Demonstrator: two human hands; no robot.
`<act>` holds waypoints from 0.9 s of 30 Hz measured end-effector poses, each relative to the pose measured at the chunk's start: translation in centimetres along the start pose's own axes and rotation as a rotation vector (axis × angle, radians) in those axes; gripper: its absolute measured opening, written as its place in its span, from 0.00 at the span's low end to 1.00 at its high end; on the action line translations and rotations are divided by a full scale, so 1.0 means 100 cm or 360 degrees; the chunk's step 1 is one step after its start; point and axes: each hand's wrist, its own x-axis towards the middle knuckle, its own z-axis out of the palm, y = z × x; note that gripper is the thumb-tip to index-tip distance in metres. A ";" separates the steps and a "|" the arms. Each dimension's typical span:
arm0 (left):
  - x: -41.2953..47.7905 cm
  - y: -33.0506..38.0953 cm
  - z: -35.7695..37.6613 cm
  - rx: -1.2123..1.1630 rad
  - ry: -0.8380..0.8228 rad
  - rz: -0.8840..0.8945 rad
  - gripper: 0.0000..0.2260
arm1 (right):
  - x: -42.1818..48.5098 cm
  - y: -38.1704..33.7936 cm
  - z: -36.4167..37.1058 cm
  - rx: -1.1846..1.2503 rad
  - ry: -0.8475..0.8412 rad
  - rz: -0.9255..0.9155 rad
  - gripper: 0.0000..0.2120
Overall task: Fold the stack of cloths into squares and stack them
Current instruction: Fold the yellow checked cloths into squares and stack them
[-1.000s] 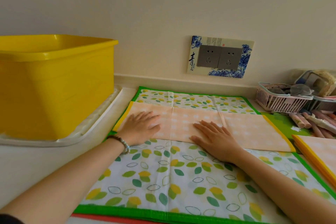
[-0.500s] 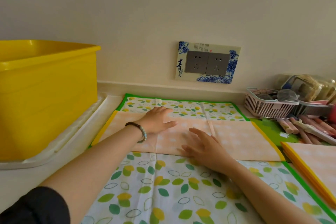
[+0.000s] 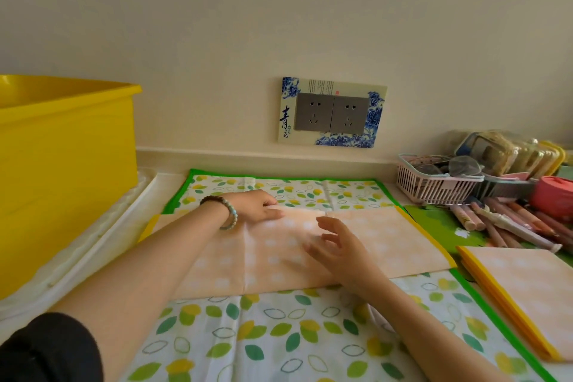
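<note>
Peach dotted cloth lies as a long flat strip on a leaf-print cloth.
The left hand pinches its creased far edge with curled fingers; the right hand hovers loose, fingers spread, over its middle. Folded yellow-edged squares lie stacked at right.
</note>
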 end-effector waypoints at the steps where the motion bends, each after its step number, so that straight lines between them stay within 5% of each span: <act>1: -0.005 -0.001 -0.001 -0.0033 0.0000 0.0011 0.16 | 0.000 0.000 -0.001 0.0010 0.0010 -0.0012 0.27; 6: -0.038 -0.016 0.000 -0.0363 0.0181 -0.0034 0.11 | -0.003 -0.003 -0.007 -0.0074 0.0044 -0.0113 0.21; 11: -0.070 -0.024 0.015 -0.0921 0.0604 -0.0345 0.19 | -0.012 -0.009 -0.010 -0.0233 -0.0063 -0.0225 0.20; 18: -0.079 0.009 0.060 -0.1443 0.0532 -0.0668 0.08 | -0.017 -0.011 -0.009 -0.0549 -0.0205 -0.0264 0.22; 27: -0.090 0.026 0.063 -0.1599 0.0506 -0.0588 0.20 | -0.017 0.009 -0.006 -0.1041 -0.0470 -0.0205 0.27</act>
